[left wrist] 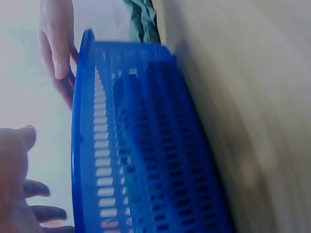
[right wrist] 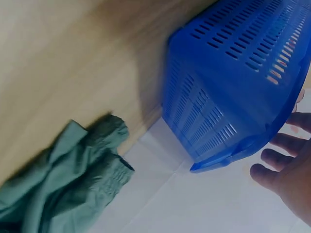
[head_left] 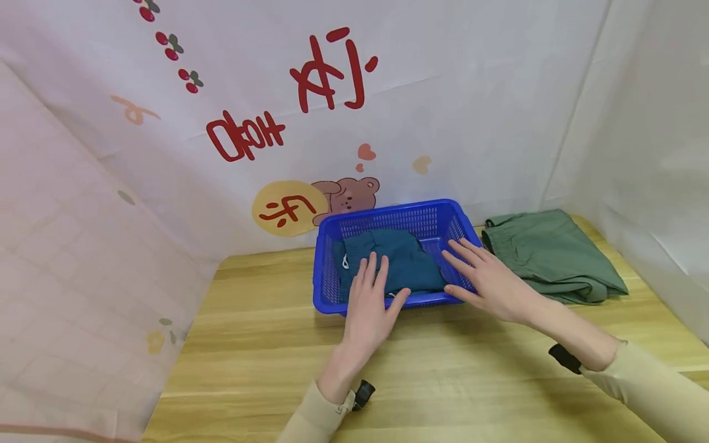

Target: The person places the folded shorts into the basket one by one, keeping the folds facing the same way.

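Your left hand (head_left: 368,314), fingers extended and gripping nothing, hangs over the front rim of the blue perforated plastic basket (head_left: 423,299); your right hand (head_left: 493,286), fingers spread, hovers by its right end. Inside, a folded dark-teal cloth garment (head_left: 407,261) leaves room rightward. Wooden tabletop (head_left: 249,332) stretches leftward.

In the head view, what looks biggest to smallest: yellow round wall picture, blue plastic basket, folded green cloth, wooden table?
1. Wooden table
2. Blue plastic basket
3. Folded green cloth
4. Yellow round wall picture
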The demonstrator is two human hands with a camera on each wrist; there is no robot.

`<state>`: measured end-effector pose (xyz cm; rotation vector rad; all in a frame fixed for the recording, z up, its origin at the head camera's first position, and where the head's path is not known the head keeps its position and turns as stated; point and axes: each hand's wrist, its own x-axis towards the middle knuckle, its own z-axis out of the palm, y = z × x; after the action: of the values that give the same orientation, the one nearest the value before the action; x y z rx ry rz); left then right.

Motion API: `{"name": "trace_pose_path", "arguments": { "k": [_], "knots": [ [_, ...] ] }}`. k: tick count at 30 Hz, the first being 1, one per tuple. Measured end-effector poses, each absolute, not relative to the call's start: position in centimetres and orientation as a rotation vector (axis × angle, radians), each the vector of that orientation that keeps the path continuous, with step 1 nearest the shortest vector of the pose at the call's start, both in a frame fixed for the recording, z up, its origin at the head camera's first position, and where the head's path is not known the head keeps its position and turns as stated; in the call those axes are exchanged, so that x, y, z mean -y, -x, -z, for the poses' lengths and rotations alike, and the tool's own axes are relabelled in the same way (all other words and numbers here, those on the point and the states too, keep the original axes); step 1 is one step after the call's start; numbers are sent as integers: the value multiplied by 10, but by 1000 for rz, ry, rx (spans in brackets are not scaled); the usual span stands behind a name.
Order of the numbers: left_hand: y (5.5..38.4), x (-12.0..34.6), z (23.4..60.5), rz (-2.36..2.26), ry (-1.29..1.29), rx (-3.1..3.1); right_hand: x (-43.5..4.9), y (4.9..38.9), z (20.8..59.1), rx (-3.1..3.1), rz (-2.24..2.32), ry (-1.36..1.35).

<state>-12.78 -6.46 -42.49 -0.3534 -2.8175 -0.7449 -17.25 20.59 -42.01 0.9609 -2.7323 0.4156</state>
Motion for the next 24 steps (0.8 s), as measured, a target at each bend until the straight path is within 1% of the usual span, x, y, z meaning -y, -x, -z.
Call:
{"name": "trace_pose_path", "arguments": {
  "k": [11, 20, 24],
  "knots": [
    [107, 41, 442, 663, 525, 2566, -233, 142, 439, 2606, -491, -884],
    [103, 13, 449, 632, 699, 2431, -266, 132, 447, 2554, -506, -838],
    [104, 2, 454, 564, 737, 2405, -281, 130, 450, 2564, -510, -799]
  ]
}}
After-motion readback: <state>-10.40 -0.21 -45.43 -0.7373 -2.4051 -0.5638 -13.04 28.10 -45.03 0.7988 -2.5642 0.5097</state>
